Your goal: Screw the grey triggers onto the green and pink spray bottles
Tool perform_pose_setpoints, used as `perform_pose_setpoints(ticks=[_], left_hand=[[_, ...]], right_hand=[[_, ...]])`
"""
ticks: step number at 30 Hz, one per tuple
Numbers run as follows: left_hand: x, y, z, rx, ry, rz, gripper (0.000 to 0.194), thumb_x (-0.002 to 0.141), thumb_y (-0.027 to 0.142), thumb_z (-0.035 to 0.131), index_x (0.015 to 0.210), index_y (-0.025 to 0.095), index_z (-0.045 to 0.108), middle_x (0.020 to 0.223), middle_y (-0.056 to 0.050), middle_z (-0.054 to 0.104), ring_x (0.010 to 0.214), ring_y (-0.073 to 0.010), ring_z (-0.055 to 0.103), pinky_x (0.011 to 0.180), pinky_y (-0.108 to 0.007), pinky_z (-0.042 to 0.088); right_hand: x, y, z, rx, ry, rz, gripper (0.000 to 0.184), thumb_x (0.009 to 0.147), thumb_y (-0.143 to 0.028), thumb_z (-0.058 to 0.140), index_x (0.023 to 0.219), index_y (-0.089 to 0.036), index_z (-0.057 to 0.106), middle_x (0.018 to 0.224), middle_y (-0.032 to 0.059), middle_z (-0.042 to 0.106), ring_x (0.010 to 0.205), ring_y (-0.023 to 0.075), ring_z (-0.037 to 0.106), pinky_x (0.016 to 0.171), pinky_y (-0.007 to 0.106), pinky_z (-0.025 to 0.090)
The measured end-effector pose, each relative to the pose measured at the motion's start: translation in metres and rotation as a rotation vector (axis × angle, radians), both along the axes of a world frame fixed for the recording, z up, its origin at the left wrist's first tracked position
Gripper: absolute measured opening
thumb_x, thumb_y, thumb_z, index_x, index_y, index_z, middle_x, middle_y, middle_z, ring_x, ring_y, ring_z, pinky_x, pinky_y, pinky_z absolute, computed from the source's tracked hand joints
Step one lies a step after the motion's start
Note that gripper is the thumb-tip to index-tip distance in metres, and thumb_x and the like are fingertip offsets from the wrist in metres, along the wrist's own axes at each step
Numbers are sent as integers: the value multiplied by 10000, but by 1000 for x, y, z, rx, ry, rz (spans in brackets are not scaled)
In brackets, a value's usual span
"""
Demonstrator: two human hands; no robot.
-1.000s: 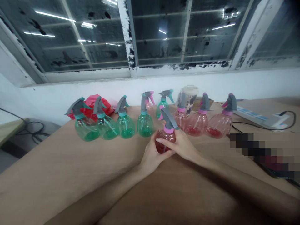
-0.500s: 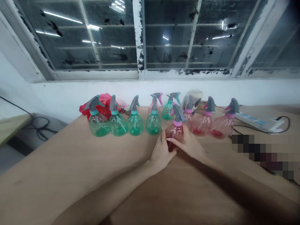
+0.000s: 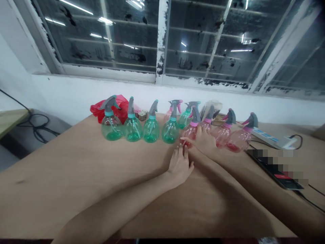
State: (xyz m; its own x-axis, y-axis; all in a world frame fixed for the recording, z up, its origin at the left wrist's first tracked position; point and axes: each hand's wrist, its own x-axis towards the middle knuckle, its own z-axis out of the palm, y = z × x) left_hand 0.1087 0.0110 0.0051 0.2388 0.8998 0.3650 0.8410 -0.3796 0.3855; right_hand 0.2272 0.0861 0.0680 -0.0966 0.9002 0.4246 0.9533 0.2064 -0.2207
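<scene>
A pink spray bottle (image 3: 188, 133) with a grey trigger head and pink collar stands on the table in the middle of the row. My right hand (image 3: 205, 141) holds it from the right, thumb across its front. My left hand (image 3: 180, 165) lies just in front of the bottle, fingers spread and nothing in it; whether its fingertips touch the base I cannot tell. To the left stands a green spray bottle (image 3: 170, 132), one of several in line. Beyond my right hand are more pink ones, among them a pink spray bottle (image 3: 238, 139) at the row's end.
Behind the row are another green spray bottle (image 3: 183, 119), a red plastic bag (image 3: 122, 108) and a small box (image 3: 142, 115). On the right lie a white power strip (image 3: 271, 137) and a dark phone-like device (image 3: 276, 173), partly blurred out. The window wall borders the table's back.
The held pink bottle has moved away from me into the row. My left hand has come off its side and drawn back toward me. The view has shifted slightly.
</scene>
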Motion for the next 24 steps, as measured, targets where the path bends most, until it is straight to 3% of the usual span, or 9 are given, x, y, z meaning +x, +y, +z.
perform_pose_setpoints(ticks=[10,16,24], left_hand=[[0,-1,6,-13,151,7,547,896,315,484,1341,4,423,1375,-272,443,1288,-380,426,1036,-474,390],[-1,-1,5,3,177,5,504,894,321,485,1305,29,477,1372,-250,458,1272,-366,443,1041,-466,378],[-4,0,6,9,195,1,509,898,316,473,1316,26,469,1372,-255,460,1272,-371,448,1018,-474,408]], right_hand=[[-18,19,9,-106,-2,-88,747,822,-612,578,1306,-98,333,1190,248,603,1066,359,634,814,392,491],[-24,21,11,-120,-2,-103,727,833,-614,560,1267,-62,370,1161,260,618,1042,355,646,793,383,497],[-25,16,21,-126,-22,-127,870,765,-708,559,1297,-35,417,997,250,697,965,367,681,763,393,515]])
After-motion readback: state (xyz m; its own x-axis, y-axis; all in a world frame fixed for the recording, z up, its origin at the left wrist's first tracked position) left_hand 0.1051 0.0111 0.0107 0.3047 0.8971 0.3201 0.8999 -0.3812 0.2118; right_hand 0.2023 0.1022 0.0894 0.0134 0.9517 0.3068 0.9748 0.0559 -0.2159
